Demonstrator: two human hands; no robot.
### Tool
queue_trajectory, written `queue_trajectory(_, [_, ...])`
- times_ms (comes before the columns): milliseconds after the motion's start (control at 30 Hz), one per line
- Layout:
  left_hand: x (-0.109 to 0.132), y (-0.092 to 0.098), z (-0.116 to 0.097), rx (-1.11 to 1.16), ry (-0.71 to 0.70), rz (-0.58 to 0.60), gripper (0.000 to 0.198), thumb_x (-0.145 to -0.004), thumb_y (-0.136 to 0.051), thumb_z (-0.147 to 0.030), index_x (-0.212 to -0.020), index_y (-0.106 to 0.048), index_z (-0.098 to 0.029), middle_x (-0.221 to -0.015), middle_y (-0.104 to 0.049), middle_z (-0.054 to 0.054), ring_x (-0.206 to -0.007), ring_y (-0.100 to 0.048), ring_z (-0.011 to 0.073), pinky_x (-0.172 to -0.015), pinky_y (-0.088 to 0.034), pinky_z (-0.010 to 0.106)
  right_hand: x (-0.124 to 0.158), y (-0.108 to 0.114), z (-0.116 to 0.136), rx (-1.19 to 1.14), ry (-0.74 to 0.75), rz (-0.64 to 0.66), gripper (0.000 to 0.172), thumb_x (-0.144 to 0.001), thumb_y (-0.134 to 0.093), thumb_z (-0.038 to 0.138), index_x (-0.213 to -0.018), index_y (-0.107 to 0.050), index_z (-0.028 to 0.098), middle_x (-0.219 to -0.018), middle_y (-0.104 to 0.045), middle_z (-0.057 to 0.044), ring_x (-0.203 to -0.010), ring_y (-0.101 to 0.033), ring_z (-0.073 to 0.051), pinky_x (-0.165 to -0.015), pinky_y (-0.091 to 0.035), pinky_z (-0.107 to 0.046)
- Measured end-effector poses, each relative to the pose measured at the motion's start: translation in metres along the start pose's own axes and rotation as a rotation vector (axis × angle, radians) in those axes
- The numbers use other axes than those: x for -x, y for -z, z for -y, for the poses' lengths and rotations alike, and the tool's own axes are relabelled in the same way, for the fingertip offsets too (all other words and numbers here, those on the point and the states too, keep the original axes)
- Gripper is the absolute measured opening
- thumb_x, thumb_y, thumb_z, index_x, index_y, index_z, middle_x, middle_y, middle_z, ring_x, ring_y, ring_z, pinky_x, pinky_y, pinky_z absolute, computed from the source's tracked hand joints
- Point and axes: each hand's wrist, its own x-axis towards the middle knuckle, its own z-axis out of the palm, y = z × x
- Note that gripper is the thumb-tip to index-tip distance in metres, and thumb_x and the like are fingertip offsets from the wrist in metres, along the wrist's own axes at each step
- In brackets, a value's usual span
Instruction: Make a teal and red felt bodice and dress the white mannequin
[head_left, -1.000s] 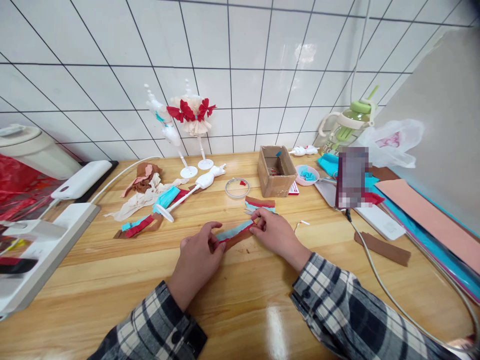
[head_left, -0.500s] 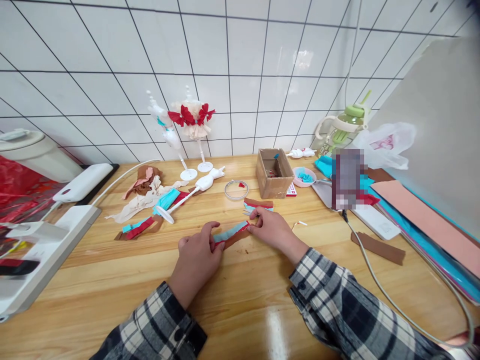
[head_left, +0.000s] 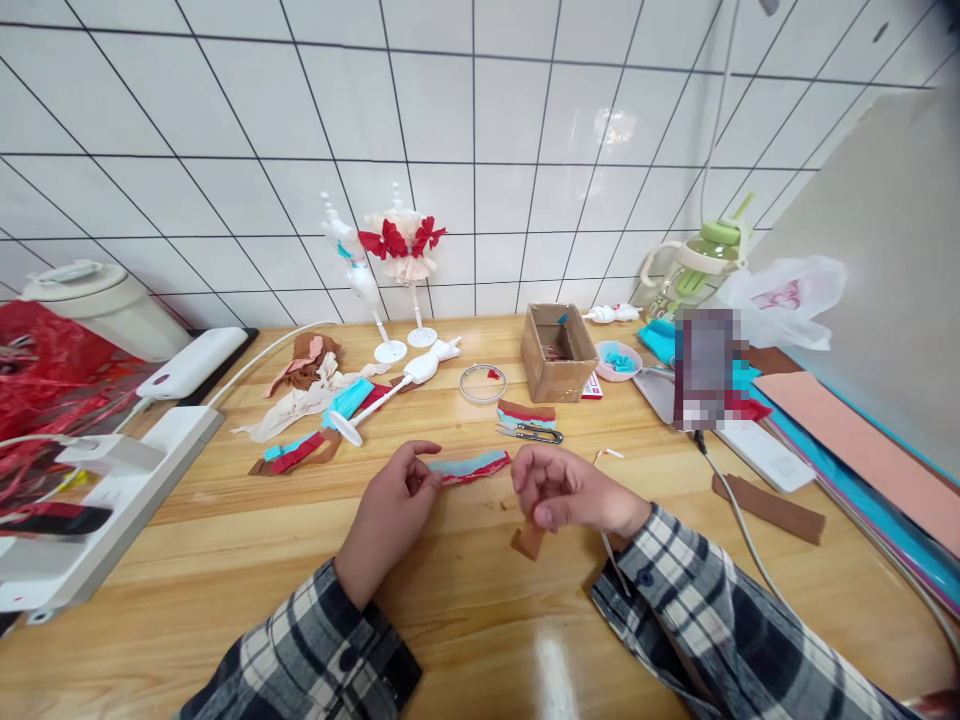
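Note:
My left hand [head_left: 390, 515] pinches the left end of a light blue and red fabric strip [head_left: 472, 467], which stretches to the right over the wooden table. My right hand [head_left: 574, 490] is closed, and a brown fabric strip [head_left: 529, 542] hangs below its fingers. The blue and red strip's right end lies close to that hand but apart from it. Just beyond, thread snips [head_left: 531, 433] rest in front of a small stack of brown, red and blue strips [head_left: 526, 414].
A cardboard box [head_left: 559, 355], an embroidery-hoop-like ring [head_left: 483, 384] and a pink bowl [head_left: 619, 362] stand farther back. Small white mannequins [head_left: 431, 362] and fabric scraps [head_left: 300, 410] are at left. A power strip [head_left: 142, 500] borders the left side; a cable [head_left: 739, 530] crosses the right.
My right hand has let go of the blue and red strip and drawn the brown strip away toward me. The snips, partly hidden before, now show. The view has shifted slightly left.

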Motion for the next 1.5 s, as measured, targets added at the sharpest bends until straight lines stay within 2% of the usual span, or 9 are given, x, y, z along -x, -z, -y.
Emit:
queue_trajectory(133, [0.0, 0.001, -0.001, -0.028, 0.002, 0.007, 0.029, -0.078, -0.049, -0.03, -0.106, -0.053, -0.02, -0.062, -0.051, -0.006, -0.057, -0.053, 0.0156, -0.055, -0.04, 0.026, -0.004, -0.008, -0.007, -0.03, -0.02, 0.074, 0.044, -0.074, -0.075, 0.038, -0.109, -0.059, 0.017, -0.067, -0.052, 0.004, -0.051, -0.047, -0.006, -0.044, -0.037, -0.017])
queue_trajectory(233, [0.005, -0.001, -0.004, -0.269, -0.041, 0.042, 0.029, -0.079, -0.048, -0.024, -0.107, -0.055, -0.023, -0.066, -0.057, -0.003, -0.061, -0.056, 0.0176, -0.058, -0.04, 0.028, -0.009, -0.007, -0.013, 0.0, -0.043, 0.06, 0.048, -0.077, -0.072, 0.034, -0.121, -0.057, 0.019, -0.068, -0.05, 0.005, -0.047, -0.042, -0.005, -0.038, -0.034, -0.015])
queue_trajectory(333, [0.007, -0.002, -0.006, -0.471, -0.069, 0.02, 0.018, -0.08, -0.05, -0.025, -0.096, -0.06, -0.024, -0.074, -0.061, 0.001, -0.071, -0.059, 0.0214, -0.063, -0.04, 0.031, -0.01, -0.004, -0.016, 0.006, -0.034, 0.028, 0.045, -0.078, -0.071, 0.032, -0.119, -0.059, 0.02, -0.067, -0.048, 0.006, -0.044, -0.037, -0.003, -0.036, -0.03, -0.014])
queue_trajectory(500, [0.008, 0.002, -0.008, -0.573, -0.18, 0.018, 0.012, -0.081, -0.054, -0.028, -0.08, -0.064, -0.022, -0.086, -0.062, 0.006, -0.086, -0.058, 0.0254, -0.074, -0.042, 0.035, -0.01, -0.004, -0.016, 0.013, -0.034, 0.01, 0.042, -0.077, -0.072, 0.032, -0.115, -0.06, 0.019, -0.067, -0.046, 0.006, -0.045, -0.036, -0.003, -0.035, -0.029, -0.014])
queue_trajectory(767, [0.013, 0.016, -0.002, -0.547, -0.165, 0.116, 0.025, -0.088, -0.047, -0.035, -0.099, -0.068, -0.029, -0.096, -0.068, 0.004, -0.091, -0.063, 0.0235, -0.077, -0.043, 0.035, -0.005, -0.012, -0.01, 0.04, -0.054, 0.134, 0.039, -0.077, -0.073, 0.034, -0.109, -0.062, 0.015, -0.068, -0.051, 0.004, -0.047, -0.041, -0.004, -0.036, -0.032, -0.013])
queue_trajectory(1000, [0.008, 0.031, 0.004, -0.769, -0.204, -0.145, 0.03, -0.089, -0.044, -0.03, -0.104, -0.069, -0.022, -0.098, -0.067, 0.009, -0.093, -0.06, 0.0264, -0.079, -0.042, 0.039, -0.005, -0.008, -0.013, 0.041, -0.025, 0.08, 0.035, -0.076, -0.074, 0.03, -0.106, -0.063, 0.016, -0.067, -0.049, 0.005, -0.047, -0.039, -0.003, -0.036, -0.031, -0.012])
queue_trajectory(1133, [0.005, 0.023, 0.009, -0.653, -0.183, -0.128, 0.031, -0.089, -0.047, -0.041, -0.102, -0.068, -0.023, -0.1, -0.066, 0.008, -0.097, -0.058, 0.0252, -0.083, -0.042, 0.038, -0.005, -0.011, -0.013, 0.046, -0.034, 0.1, 0.036, -0.076, -0.074, 0.032, -0.105, -0.063, 0.015, -0.068, -0.051, 0.003, -0.049, -0.041, -0.004, -0.036, -0.031, -0.013])
queue_trajectory(1267, [0.005, 0.014, 0.015, -0.699, -0.111, -0.149, 0.025, -0.082, -0.057, -0.042, -0.1, -0.066, -0.027, -0.107, -0.065, 0.006, -0.104, -0.056, 0.0285, -0.084, -0.039, 0.043, -0.005, -0.014, -0.011, 0.074, -0.037, 0.095, 0.038, -0.075, -0.075, 0.035, -0.105, -0.063, 0.015, -0.067, -0.051, 0.003, -0.05, -0.042, -0.005, -0.036, -0.03, -0.013])
queue_trajectory(1500, [0.002, 0.031, 0.01, -0.693, -0.236, -0.261, 0.026, -0.083, -0.056, -0.037, -0.102, -0.066, -0.023, -0.101, -0.066, 0.008, -0.103, -0.056, 0.0308, -0.092, -0.035, 0.049, -0.004, -0.013, -0.011, 0.091, -0.044, 0.07, 0.04, -0.074, -0.075, 0.037, -0.106, -0.061, 0.015, -0.067, -0.052, 0.003, -0.052, -0.045, -0.006, -0.037, -0.029, -0.014])
